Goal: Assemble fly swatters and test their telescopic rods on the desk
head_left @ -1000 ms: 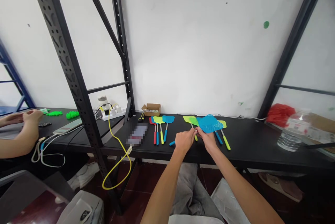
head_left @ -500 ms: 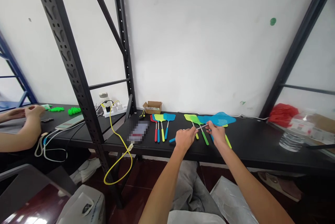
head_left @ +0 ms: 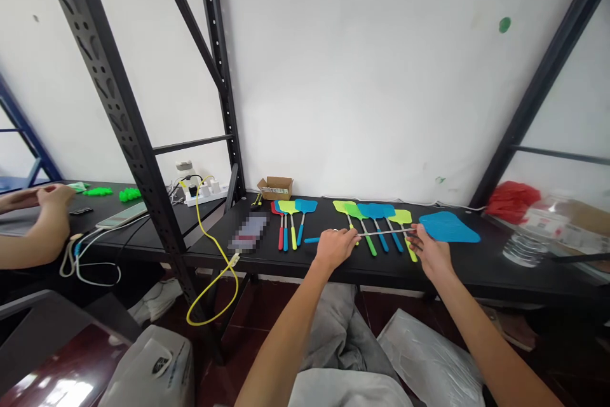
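Note:
Stretched across in front of me is a blue fly swatter (head_left: 449,227), its metal shaft held level. My left hand (head_left: 336,248) is closed round its blue handle, whose end sticks out to the left. My right hand (head_left: 433,256) pinches the shaft just below the mesh head, fingers closed. Behind and below the shaft lies a row of yellow, green and blue fly swatters (head_left: 366,229), handles towards me. Farther left on the tabletop rests another group of red, blue and yellow swatters (head_left: 293,223).
A small open cardboard box (head_left: 277,188) stands near the wall. Left of the swatters lies a blurred phone-like object (head_left: 248,233) by a yellow cable (head_left: 220,245). At right are a clear plastic bottle (head_left: 527,239) and a red bag (head_left: 512,200). Another person's hands (head_left: 50,199) work at far left.
My right hand has moved right with the swatter's head, and a longer stretch of shaft now shows between my hands. My left hand stays on the handle.

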`<state>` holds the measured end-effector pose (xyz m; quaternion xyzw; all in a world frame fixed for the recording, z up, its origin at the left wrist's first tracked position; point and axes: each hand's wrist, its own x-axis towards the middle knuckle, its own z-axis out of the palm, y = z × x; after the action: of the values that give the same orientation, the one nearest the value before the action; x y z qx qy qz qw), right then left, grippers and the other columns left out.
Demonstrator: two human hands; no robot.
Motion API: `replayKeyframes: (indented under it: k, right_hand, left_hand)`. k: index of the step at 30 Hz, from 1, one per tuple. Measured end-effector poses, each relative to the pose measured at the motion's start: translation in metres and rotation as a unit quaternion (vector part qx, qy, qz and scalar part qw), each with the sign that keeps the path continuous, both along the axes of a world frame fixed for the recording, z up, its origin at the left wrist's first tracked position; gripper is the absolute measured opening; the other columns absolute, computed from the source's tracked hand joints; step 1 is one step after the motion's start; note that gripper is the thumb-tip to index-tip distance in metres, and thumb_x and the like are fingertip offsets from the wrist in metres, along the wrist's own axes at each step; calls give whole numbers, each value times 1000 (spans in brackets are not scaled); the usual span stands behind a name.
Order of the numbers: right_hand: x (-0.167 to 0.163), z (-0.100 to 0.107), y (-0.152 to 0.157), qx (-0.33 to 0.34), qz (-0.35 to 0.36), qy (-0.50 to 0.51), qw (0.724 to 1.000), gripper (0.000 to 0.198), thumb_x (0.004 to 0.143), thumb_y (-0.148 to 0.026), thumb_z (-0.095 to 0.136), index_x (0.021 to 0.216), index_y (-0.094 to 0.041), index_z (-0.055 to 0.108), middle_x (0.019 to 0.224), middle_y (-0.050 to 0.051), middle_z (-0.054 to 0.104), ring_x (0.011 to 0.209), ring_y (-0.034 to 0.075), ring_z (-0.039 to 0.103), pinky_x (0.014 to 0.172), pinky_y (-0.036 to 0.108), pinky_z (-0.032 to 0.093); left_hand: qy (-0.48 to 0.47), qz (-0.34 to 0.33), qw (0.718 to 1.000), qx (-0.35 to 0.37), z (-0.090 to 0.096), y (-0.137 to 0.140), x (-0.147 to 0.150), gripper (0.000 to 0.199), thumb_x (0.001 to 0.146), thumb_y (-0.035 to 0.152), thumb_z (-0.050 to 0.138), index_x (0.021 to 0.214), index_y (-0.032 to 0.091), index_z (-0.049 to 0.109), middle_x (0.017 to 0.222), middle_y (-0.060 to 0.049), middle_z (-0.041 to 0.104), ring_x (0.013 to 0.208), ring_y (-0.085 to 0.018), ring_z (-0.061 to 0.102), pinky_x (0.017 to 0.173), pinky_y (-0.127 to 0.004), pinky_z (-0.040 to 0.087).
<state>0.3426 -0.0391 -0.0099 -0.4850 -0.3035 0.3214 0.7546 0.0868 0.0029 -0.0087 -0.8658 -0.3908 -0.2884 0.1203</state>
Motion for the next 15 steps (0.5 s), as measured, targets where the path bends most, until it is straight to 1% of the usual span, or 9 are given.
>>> replayKeyframes:
  k: [5, 7, 9, 11, 15]
  right_hand:
    - [-22, -12, -24, 6, 97, -13, 995, 46, 66, -54, 79, 96, -19, 72, 84, 6, 69, 63, 13, 61, 50, 21, 48]
    - [-35, -15, -27, 6, 135, -27, 990, 47, 71, -54, 75, 103, -20, 71, 85, 6, 69, 64, 13, 61, 52, 21, 47]
    - [-48, -17, -28, 7, 167, -37, 985, 47, 74, -53, 73, 107, -20, 70, 85, 6, 68, 65, 14, 60, 53, 22, 47]
    - [-57, -18, -28, 6, 185, -43, 982, 45, 75, -53, 72, 104, -19, 71, 85, 7, 68, 65, 14, 60, 54, 23, 47]
    - [-63, -18, -28, 0, 195, -59, 979, 44, 73, -55, 72, 95, -17, 73, 83, 9, 69, 65, 15, 61, 55, 24, 49]
  left_hand:
    - [-12, -25, 999, 17, 3, -4, 1, 31, 100, 32, 31, 115, 27, 58, 91, -4, 66, 81, -17, 61, 69, -26, 40]
    - [-8, -37, 999, 17, 3, -6, 1, 29, 98, 29, 35, 114, 27, 59, 93, -4, 66, 83, -17, 61, 71, -27, 41]
    - [-7, -42, 999, 11, 4, -7, 2, 26, 96, 28, 38, 109, 26, 61, 94, -4, 66, 85, -17, 61, 73, -27, 42]
    - [-18, -38, 999, 5, 5, -9, 1, 24, 96, 29, 39, 105, 25, 61, 93, -3, 67, 86, -17, 61, 74, -26, 42]
    - [-49, -43, 998, -8, 6, -12, 0, 28, 99, 36, 36, 106, 25, 61, 95, -3, 67, 88, -15, 62, 74, -25, 42]
